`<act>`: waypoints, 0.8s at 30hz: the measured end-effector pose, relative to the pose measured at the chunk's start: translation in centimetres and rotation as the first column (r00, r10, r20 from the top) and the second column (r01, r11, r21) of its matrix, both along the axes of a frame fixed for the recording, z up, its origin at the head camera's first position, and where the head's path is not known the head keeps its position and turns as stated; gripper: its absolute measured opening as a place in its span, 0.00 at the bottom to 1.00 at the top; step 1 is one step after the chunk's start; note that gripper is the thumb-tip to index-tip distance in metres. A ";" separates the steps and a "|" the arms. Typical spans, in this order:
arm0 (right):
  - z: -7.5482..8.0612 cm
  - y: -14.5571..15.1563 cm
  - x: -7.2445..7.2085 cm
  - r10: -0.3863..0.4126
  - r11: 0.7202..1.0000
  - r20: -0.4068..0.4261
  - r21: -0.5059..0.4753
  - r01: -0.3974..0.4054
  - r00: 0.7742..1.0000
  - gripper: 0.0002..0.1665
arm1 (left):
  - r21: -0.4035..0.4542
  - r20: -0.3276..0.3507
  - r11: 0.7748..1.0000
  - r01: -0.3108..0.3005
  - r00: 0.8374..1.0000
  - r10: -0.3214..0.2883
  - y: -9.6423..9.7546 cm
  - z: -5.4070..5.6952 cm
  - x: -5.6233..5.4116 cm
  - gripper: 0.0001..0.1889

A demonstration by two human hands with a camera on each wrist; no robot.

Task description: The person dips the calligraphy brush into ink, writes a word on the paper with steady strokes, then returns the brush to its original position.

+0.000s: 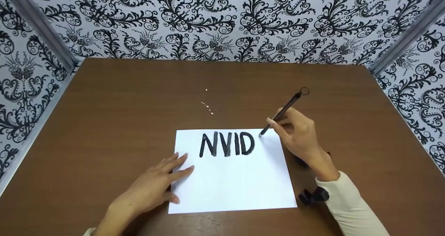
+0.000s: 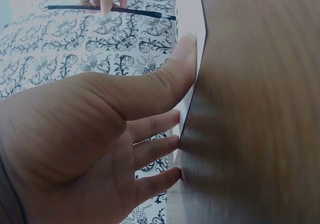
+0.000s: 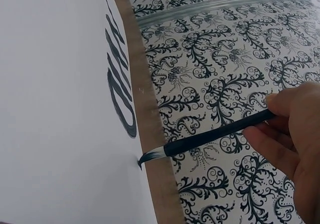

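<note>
A white sheet of paper (image 1: 233,184) lies on the brown table, with the black letters "NVID" (image 1: 227,144) painted near its top edge. My right hand (image 1: 299,133) pinches a dark paintbrush (image 1: 286,105) that has a loop at its upper end. In the right wrist view the brush (image 3: 215,134) shows pale bristles with a black tip, at the paper just past the letter D. My left hand (image 1: 153,184) rests with spread, fairly straight fingers on the paper's left edge. From the left wrist view, the thumb (image 2: 182,51) and fingertips touch the sheet.
The brown wooden table (image 1: 139,90) has small light specks (image 1: 207,106) beyond the paper. A dark object, partly hidden, sits under my right wrist, and a black device (image 1: 314,195) is at the right cuff. Black-and-white patterned walls (image 1: 222,20) surround the table's back and sides.
</note>
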State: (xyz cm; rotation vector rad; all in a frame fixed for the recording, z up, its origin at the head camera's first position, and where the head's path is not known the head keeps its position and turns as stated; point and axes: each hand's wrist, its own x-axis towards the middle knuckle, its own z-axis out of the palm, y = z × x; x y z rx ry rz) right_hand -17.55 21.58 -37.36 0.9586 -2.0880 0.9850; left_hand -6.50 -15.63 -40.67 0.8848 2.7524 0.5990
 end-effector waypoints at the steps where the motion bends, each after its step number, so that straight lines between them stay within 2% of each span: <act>1: 0.0 0.0 0.0 -0.003 1.000 0.004 0.004 0.003 1.000 0.14 | 0.000 0.000 1.000 0.001 1.000 -0.001 0.0 0.0 0.0 0.41; 16: 0.1 0.1 0.1 -0.036 0.998 0.028 0.044 0.035 0.999 0.14 | 0.024 0.027 1.000 -0.010 1.000 0.010 0.0 0.2 0.1 0.41; 24: 0.3 -0.1 0.3 -0.010 0.999 0.044 0.035 0.009 0.999 0.13 | 0.011 0.018 1.000 -0.012 1.000 0.012 0.0 0.2 0.0 0.41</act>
